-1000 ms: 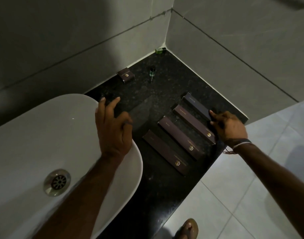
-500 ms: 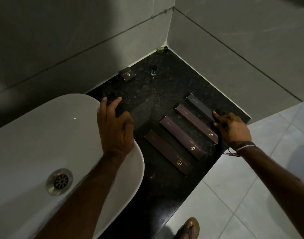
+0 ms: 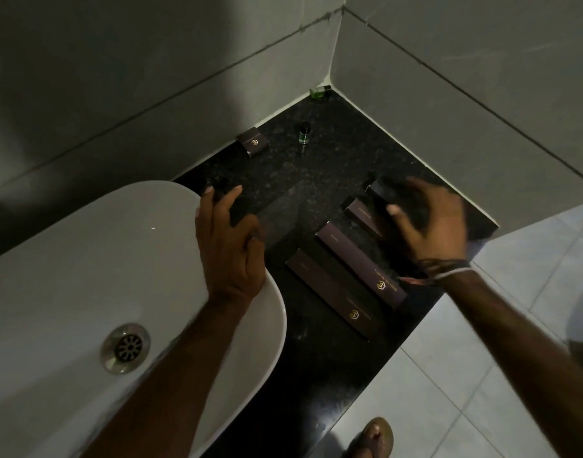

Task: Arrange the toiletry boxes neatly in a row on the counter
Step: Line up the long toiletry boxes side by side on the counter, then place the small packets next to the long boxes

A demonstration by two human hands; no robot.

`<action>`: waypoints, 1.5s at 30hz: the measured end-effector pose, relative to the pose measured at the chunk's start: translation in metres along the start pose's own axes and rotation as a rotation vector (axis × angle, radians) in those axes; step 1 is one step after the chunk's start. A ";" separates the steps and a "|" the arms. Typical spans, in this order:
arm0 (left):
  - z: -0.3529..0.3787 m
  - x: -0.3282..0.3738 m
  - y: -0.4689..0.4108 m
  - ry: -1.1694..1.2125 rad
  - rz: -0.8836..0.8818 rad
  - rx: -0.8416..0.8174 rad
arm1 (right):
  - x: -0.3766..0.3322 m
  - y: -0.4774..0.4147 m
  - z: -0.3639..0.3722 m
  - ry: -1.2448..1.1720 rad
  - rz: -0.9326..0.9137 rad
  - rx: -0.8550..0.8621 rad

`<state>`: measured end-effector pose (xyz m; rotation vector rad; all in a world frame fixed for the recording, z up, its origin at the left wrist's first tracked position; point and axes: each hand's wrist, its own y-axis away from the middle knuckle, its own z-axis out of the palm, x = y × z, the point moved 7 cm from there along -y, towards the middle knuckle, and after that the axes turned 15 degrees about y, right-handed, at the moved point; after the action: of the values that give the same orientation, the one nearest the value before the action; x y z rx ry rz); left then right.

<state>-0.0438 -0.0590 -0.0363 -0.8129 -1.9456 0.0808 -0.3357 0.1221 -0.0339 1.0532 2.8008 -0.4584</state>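
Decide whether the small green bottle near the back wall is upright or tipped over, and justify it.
Upright. The small green bottle stands on its base on the black counter, its dark cap on top, apart from the small box.

Four long dark boxes (image 3: pixel 362 266) lie flat, parallel on the black counter (image 3: pixel 316 166); a small box (image 3: pixel 253 143) lies apart.

Black speckled desk (image 3: pixel 316 180); dark purple boxes (image 3: pixel 359 262) with gold logos; white sink (image 3: pixel 68 259); green bottle (image 3: pixel 304 134); grey wall tiles (image 3: pixel 151 77); pale floor (image 3: pixel 481 375).
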 end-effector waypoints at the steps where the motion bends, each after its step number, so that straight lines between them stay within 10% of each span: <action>1: 0.000 -0.001 0.000 -0.005 -0.011 -0.003 | -0.033 -0.003 0.010 -0.014 -0.103 -0.030; 6: -0.001 0.003 -0.001 -0.008 -0.022 0.004 | -0.199 -0.018 0.090 0.022 -0.577 -0.287; 15: -0.002 0.002 -0.001 0.059 -0.061 0.012 | -0.327 -0.058 0.140 0.226 -0.908 -0.481; 25: 0.001 -0.004 -0.002 0.038 -0.060 0.012 | -0.227 -0.070 0.120 0.128 -0.602 -0.417; 33: 0.001 -0.005 0.000 0.046 -0.036 0.016 | -0.201 -0.053 0.099 0.150 -0.822 -0.433; 37: 0.000 -0.004 -0.001 0.056 -0.026 0.029 | -0.190 -0.060 0.077 0.043 -0.545 -0.255; 45: -0.001 0.001 -0.001 0.011 -0.022 0.025 | -0.212 -0.047 0.097 0.268 -0.642 -0.546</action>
<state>-0.0440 -0.0599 -0.0347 -0.7740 -1.9396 0.0872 -0.2067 -0.0747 -0.0695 0.1006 3.1576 0.4304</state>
